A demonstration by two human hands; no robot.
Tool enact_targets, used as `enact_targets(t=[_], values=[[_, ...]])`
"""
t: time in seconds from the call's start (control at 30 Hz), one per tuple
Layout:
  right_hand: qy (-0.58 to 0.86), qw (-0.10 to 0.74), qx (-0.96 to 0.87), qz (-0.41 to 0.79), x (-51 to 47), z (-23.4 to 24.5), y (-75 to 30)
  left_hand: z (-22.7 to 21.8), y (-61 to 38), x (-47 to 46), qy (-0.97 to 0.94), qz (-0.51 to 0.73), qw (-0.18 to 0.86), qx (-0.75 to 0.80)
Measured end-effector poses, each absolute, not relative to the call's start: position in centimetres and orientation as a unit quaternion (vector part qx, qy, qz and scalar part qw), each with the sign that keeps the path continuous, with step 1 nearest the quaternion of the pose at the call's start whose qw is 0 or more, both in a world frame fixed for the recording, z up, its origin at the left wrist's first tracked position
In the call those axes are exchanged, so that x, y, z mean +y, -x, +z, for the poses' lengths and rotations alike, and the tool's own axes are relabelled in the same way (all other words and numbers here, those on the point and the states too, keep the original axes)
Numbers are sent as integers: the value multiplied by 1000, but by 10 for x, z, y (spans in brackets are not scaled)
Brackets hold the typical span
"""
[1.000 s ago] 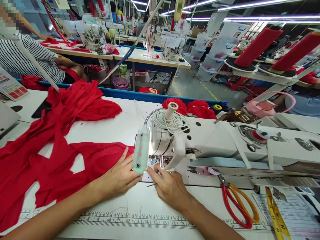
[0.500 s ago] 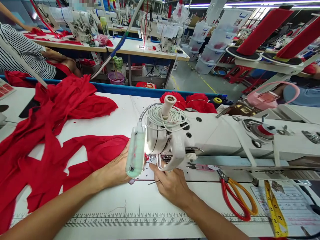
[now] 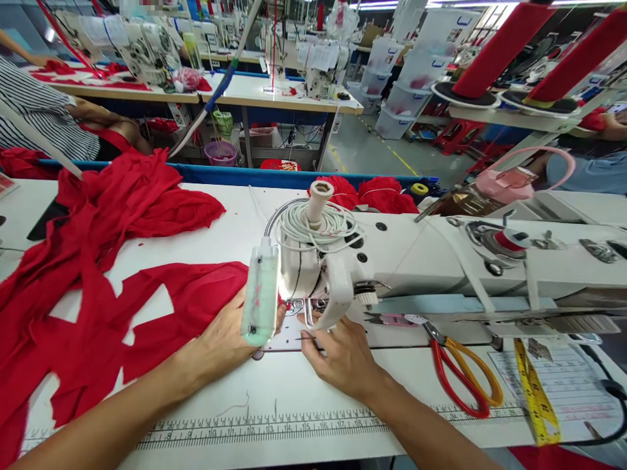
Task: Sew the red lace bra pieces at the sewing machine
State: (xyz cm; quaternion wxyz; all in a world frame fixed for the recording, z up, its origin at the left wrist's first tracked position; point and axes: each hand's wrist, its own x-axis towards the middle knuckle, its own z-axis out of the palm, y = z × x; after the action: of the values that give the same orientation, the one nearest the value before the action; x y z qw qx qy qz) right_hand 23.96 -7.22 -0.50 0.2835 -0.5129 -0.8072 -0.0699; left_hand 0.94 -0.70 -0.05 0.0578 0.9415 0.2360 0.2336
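A white sewing machine [image 3: 441, 261] lies across the white table [image 3: 274, 398]. Red fabric [image 3: 122, 307] spreads over the table's left half and runs up to the needle area. My left hand [image 3: 225, 339] lies flat on the fabric's edge just left of the presser foot, its fingertips hidden behind the pale green lamp [image 3: 259, 297]. My right hand [image 3: 343, 356] rests on the table below the needle guard, fingers together and pointing at the presser foot. Whether they pinch anything I cannot make out.
Red-and-orange-handled scissors [image 3: 460, 378] and a yellow tape measure [image 3: 533, 391] lie right of my right hand. A printed ruler [image 3: 274, 424] runs along the near table edge. Red thread cones [image 3: 494, 52] stand back right. A person in a striped top [image 3: 44, 117] sits at the far left.
My view has shifted slightly. My left hand slid right along the fabric toward the needle, behind the lamp. My right hand stays beneath the presser foot.
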Motion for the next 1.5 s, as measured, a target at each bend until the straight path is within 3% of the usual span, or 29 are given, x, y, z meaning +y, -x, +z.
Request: enact_targets(t=[0.3,0.67,0.9,1.5], values=[[498,211,-838,-68,-75,4,-253,10,-9,-8,-949,186,86,240],[459,283,-831,-138,-74,6,-258,5,-6,-6,-941,201,93,254],[497,173,-838,-147,-87,11,-245,3,-2,-6,-952,179,73,237],[543,13,-828,-140,-83,20,-229,8,-9,-8,-954,185,18,234]])
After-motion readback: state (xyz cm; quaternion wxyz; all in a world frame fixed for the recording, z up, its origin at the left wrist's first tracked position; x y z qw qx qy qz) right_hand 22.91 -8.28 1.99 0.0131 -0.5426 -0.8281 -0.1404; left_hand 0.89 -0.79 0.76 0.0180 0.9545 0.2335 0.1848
